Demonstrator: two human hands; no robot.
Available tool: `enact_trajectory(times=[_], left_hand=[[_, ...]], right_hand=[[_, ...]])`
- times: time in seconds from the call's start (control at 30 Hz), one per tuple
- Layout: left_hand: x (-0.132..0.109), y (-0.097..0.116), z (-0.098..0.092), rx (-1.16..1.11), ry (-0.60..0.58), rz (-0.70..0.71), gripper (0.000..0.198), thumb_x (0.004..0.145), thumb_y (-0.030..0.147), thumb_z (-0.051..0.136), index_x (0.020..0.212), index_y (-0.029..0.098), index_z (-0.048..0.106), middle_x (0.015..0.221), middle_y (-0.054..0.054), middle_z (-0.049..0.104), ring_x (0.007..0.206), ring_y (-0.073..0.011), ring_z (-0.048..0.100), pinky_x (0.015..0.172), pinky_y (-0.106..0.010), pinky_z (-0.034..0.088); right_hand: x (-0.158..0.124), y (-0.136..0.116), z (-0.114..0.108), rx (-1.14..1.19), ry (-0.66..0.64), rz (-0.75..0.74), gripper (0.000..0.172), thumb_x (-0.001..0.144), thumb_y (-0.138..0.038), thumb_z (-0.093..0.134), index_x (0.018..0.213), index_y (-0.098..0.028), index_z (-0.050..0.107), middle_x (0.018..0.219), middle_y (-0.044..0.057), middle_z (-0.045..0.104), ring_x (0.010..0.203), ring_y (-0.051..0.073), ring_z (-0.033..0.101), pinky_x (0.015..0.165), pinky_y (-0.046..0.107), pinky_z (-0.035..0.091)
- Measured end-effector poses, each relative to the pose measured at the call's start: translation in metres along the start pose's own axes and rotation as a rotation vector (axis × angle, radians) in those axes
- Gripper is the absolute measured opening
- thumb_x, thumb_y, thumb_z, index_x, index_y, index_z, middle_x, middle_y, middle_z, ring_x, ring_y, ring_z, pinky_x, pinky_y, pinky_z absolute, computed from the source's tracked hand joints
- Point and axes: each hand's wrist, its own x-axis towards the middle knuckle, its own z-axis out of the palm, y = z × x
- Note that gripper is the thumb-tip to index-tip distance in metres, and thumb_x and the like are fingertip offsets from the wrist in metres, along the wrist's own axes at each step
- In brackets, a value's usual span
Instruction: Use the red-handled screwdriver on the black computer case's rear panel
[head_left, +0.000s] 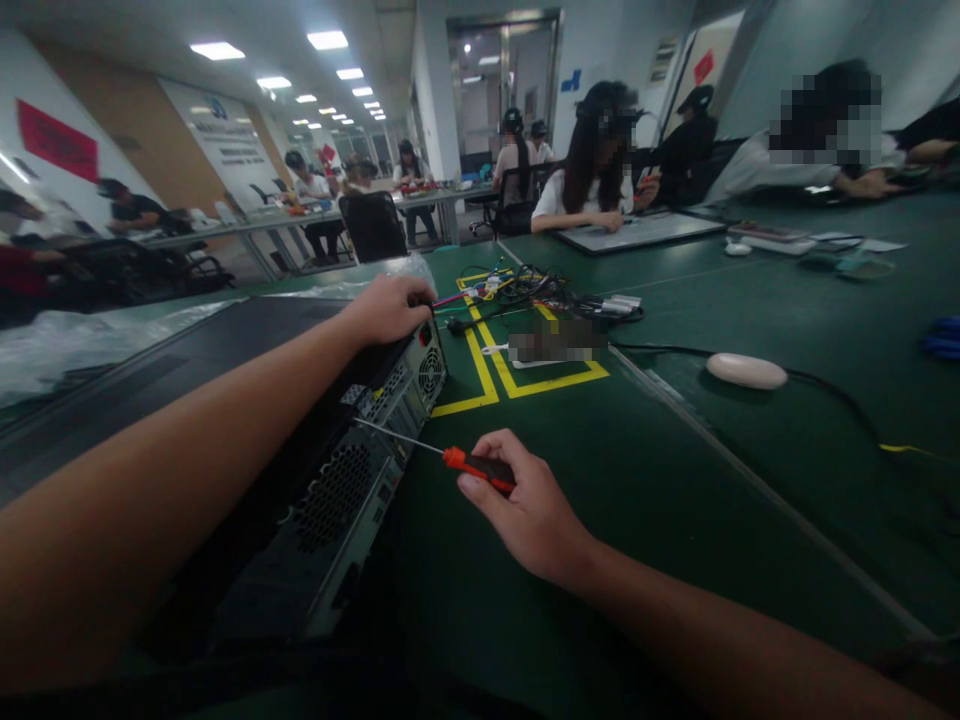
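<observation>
A black desktop computer case (247, 400) lies on its side on the green table (600, 500), its grey rear panel (352, 480) with vents facing me. My left hand (390, 308) rests closed on the far top corner of the case. My right hand (525, 505) holds a screwdriver (450, 455) with a red and black handle. Its thin metal shaft points left, and the tip touches the rear panel near the upper edge.
A tangle of cables (540, 290) lies beyond yellow floor-tape marks (517, 380) on the table. A white oval device (746, 370) with a black cord sits to the right. Clear plastic wrap (60, 345) lies at left. Several other people work at tables behind.
</observation>
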Motion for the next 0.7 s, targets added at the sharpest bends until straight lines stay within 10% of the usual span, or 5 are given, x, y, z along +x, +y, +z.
enact_trajectory(times=[0.17, 0.7], left_hand=[[-0.0013, 0.0021, 0.0002, 0.044, 0.103, 0.139, 0.034, 0.082, 0.030, 0.054, 0.090, 0.018, 0.084, 0.103, -0.012, 0.076, 0.101, -0.0299, 0.069, 0.105, -0.044, 0.051], [-0.0011, -0.0032, 0.0033, -0.051, 0.140, -0.130, 0.037, 0.084, 0.024, 0.048, 0.092, 0.020, 0.084, 0.103, -0.011, 0.082, 0.104, -0.0294, 0.072, 0.097, -0.039, 0.054]], right_hand=[[0.0005, -0.0011, -0.0015, -0.020, 0.023, -0.015, 0.012, 0.097, -0.031, 0.066, 0.103, -0.021, 0.064, 0.087, -0.001, 0.062, 0.074, 0.015, 0.057, 0.070, 0.029, 0.041], [-0.0018, -0.0020, -0.0020, 0.033, -0.025, -0.032, 0.019, 0.102, -0.037, 0.060, 0.097, -0.019, 0.065, 0.079, -0.002, 0.058, 0.071, 0.015, 0.052, 0.071, 0.030, 0.039]])
